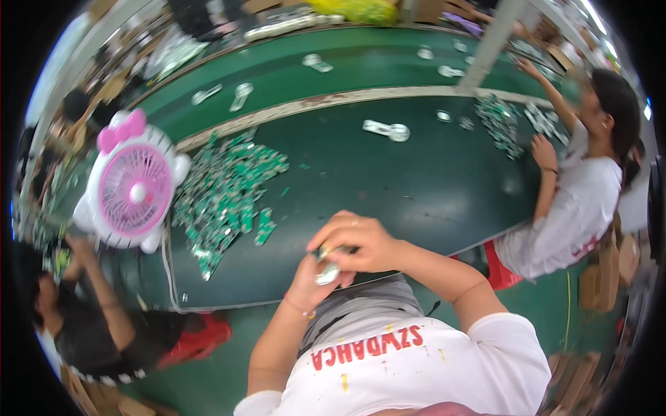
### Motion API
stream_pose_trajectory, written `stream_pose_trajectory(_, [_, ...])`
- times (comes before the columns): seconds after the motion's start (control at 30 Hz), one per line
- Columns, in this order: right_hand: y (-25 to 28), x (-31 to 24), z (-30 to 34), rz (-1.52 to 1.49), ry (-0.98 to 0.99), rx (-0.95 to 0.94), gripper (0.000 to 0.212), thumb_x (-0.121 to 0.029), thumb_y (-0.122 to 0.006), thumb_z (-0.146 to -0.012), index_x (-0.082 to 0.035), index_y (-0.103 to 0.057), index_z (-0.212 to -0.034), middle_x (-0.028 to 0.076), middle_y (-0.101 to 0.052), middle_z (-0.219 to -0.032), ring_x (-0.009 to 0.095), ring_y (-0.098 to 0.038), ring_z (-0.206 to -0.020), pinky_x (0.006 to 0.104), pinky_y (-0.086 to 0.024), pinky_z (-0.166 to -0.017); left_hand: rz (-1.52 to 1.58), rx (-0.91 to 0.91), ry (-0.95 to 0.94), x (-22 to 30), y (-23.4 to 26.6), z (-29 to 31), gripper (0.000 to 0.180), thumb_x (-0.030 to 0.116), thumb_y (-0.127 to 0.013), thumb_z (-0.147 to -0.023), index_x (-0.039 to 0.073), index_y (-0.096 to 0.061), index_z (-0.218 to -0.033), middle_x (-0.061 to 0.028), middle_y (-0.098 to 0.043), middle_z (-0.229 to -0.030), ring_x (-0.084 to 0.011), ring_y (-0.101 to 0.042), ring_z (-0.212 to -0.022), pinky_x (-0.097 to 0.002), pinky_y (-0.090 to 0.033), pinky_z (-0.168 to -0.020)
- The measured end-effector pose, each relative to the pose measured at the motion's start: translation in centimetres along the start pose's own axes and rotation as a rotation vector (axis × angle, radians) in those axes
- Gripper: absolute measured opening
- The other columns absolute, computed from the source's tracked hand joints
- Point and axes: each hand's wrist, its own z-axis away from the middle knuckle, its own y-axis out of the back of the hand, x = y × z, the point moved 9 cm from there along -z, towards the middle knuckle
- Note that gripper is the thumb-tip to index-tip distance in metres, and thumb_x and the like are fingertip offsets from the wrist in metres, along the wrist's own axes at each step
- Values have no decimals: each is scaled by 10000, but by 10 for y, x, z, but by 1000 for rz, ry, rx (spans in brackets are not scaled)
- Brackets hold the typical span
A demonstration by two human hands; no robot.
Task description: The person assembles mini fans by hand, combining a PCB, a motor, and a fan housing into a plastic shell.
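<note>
White part (327,274) is sitting gripped in the left hand (307,283), right hand (369,246) curling over it, grip unclear; seemingly close handwork, next move's needing steadiness.

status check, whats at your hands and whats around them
Left hand closed on small white part. Right hand up against it, grip unclear. Green boards piled left, pink-and-white fan beyond them. Loose white piece ahead.

The circuit boards (232,182) are green, the fan (137,192) pink and white, the held piece (327,274) seemingly silver-white.
</note>
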Motion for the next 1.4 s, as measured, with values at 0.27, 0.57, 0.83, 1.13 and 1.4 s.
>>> stream_pose_trajectory(0.27, [11, -19, 4, 559, 274, -25, 191, -115, -618, -743, -63, -621, -927, 41, -576, -1091, 208, -515, -1088, 445, -349, -929, -259, 218, -255, 34, 22, 2, 368, 194, -444, -918, 29, -400, -1244, -89, -590, -978, -192, -625, -726, -284, -538, -614])
stream_pose_trajectory(0.57, [15, -5, 3, 681, 75, -134, 203, -93, -575, -748, -53, -593, -947, 71, -576, -990, 195, -561, -898, 371, -371, -863, -767, 312, -433, 59, -12, 16, 565, 8, -497, -863, 43, -261, -1376, -78, -541, -995, -120, -561, -720, -227, -470, -637])
stream_pose_trajectory(0.83, [48, -3, -7, 686, -200, 70, 278, -45, -670, -687, -89, -624, -958, 66, -625, -874, 243, -575, -800, 318, -461, -733, -939, 216, -819, 89, -32, 11, 540, -35, -560, -822, 9, -313, -1299, -182, -476, -1262, -198, -533, -1070, -288, -433, -890])
stream_pose_trajectory(1.13, [49, -4, 19, 549, 101, 349, 216, 13, -670, -683, -85, -635, -873, 46, -629, -861, 215, -561, -744, 291, -460, -666, -1447, 119, -1443, 99, -71, 39, 375, -95, -591, -730, 7, -499, -1079, -171, -574, -1131, -275, -607, -936, -314, -485, -801])
stream_pose_trajectory(1.4, [41, 62, 39, -246, -739, 284, 269, -41, -640, -771, -17, -552, -1024, 21, -570, -871, 91, -550, -821, 239, -453, -720, -1836, 332, -1115, 95, -62, 18, 582, -25, -635, -710, 114, -479, -1253, -99, -576, -991, -204, -597, -798, -281, -497, -633])
